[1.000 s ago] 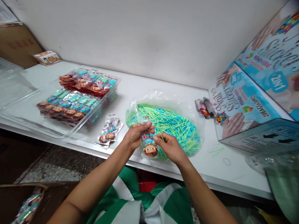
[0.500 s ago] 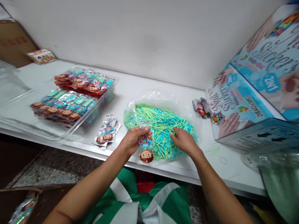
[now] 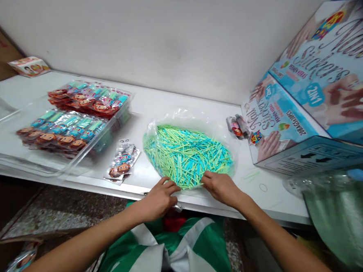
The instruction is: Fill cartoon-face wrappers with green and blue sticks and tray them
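A heap of green and blue sticks (image 3: pixel 186 152) lies on an opened clear plastic bag on the white table (image 3: pixel 177 105). My right hand (image 3: pixel 220 187) rests at the heap's near edge, fingertips bent down and pressed together among the sticks. My left hand (image 3: pixel 160 197) is curled at the table's front edge. Only a sliver of clear wrapper (image 3: pixel 177 208) shows beneath the fingers. A few small cartoon-face packets (image 3: pixel 123 161) lie just left of the heap.
A clear tray (image 3: pixel 2 158) at the left holds two rows of filled cartoon packets (image 3: pixel 62 128). Two blue nail-sticker boxes (image 3: pixel 281 117) stand at the right, with small packets (image 3: pixel 237 127) beside them. A green translucent bag (image 3: pixel 333 211) hangs over the right edge.
The right hand left the cartoon packet and went to the sticks, now at their near edge. The left hand dropped with the packet to the table's front edge. The view swung right.
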A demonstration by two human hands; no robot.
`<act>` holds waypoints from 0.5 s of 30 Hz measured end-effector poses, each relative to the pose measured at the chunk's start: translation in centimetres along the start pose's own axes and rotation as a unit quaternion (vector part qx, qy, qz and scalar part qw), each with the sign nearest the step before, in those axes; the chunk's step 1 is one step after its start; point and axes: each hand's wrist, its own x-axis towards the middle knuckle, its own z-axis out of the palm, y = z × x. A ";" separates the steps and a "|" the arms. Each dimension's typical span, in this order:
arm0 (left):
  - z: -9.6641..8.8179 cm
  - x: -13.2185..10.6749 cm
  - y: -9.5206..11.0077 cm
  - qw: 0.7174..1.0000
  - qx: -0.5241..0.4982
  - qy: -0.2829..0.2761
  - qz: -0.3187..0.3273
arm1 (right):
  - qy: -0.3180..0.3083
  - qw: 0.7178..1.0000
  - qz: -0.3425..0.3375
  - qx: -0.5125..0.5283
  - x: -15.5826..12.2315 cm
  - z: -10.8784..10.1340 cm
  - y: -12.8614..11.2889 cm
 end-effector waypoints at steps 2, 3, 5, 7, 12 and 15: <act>-1.2 0.5 -0.7 0.999 0.027 0.017 0.001 | 0.043 0.999 0.020 0.019 -0.1 -1.0 1.0; -2.1 0.9 -1.1 0.999 0.033 0.029 0.001 | 0.064 0.997 0.031 0.030 -0.3 -1.7 1.5; -3.7 1.6 -1.7 0.997 0.037 0.064 -0.005 | 0.111 0.991 0.055 0.056 -0.6 -3.0 2.2; -4.6 2.1 -2.1 0.995 0.041 0.093 -0.012 | 0.144 0.984 0.076 0.075 -1.0 -3.6 2.6; -3.3 1.4 -1.8 0.998 0.034 0.040 0.023 | 0.071 0.992 0.061 0.079 -1.9 -2.1 1.5; -2.4 0.7 -1.6 0.998 0.030 0.048 0.005 | 0.029 0.993 0.052 0.100 -2.2 -1.3 0.9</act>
